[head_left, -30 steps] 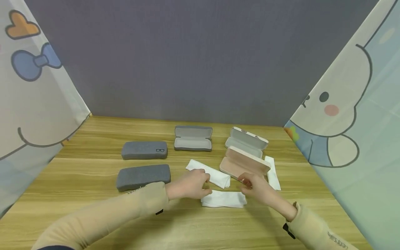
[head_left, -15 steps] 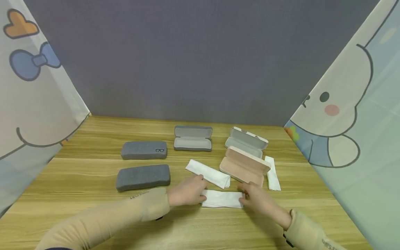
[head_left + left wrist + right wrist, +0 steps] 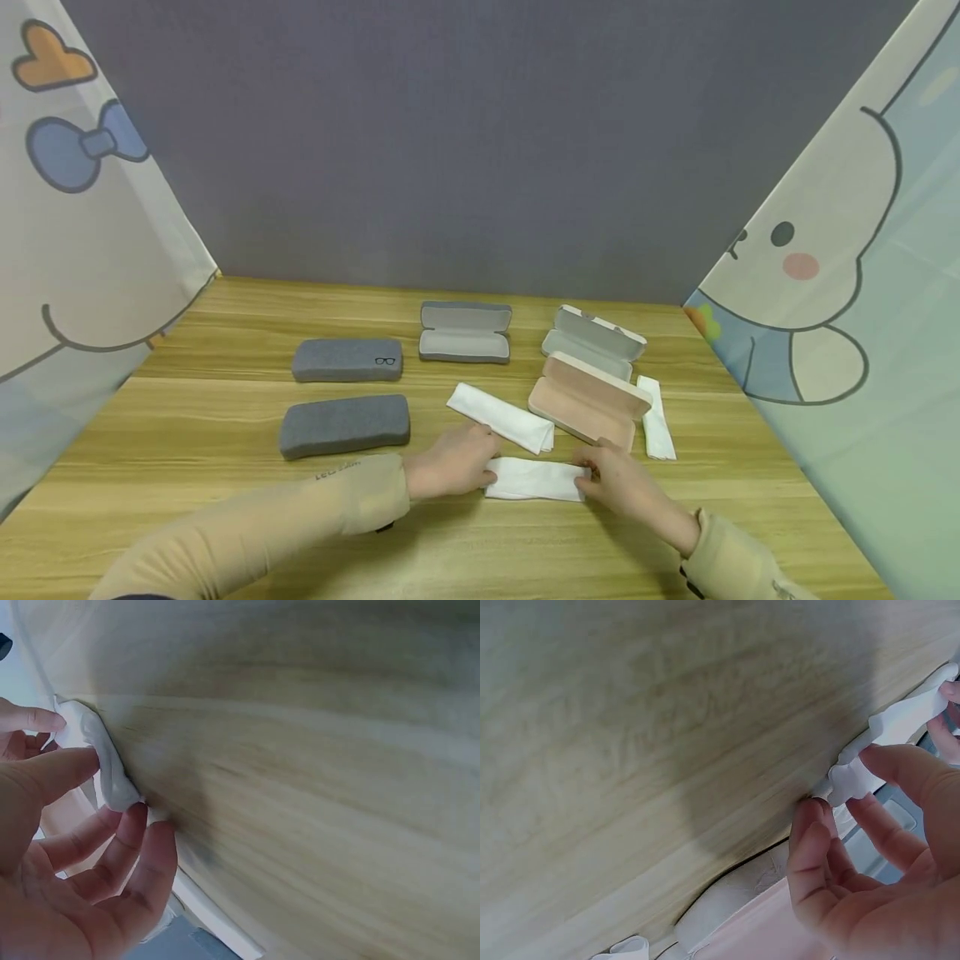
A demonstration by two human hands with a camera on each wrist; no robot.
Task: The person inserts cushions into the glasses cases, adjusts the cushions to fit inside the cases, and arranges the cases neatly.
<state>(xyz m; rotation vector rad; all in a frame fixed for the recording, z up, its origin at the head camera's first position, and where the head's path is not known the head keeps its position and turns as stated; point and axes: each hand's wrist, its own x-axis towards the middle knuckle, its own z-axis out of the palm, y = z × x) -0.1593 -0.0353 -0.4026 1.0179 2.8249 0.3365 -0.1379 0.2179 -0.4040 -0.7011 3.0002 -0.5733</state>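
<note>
A folded white cloth [image 3: 535, 480] lies flat near the table's front, pinched at both ends. My left hand [image 3: 456, 460] holds its left end; in the left wrist view the thumb presses the cloth [image 3: 109, 769] from one side, with the fingers at its edge. At the right end my right hand [image 3: 621, 483] pinches the cloth [image 3: 855, 776] between thumb and fingers. Just behind, a second folded white cloth [image 3: 501, 417] lies aslant. An open pink glasses case [image 3: 581, 408] stands right behind my right hand.
Two closed grey glasses cases, one [image 3: 347, 360] behind the other [image 3: 345, 427], lie at left. Farther back stand an open grey case [image 3: 465, 343] and an open pale case [image 3: 588, 350]. Another white cloth [image 3: 656, 421] lies at right. A grey panel [image 3: 450, 150] rises behind the table.
Both hands have come down toward the front onto the near cloth's ends and taken hold of it. In the last half second they have barely moved.
</note>
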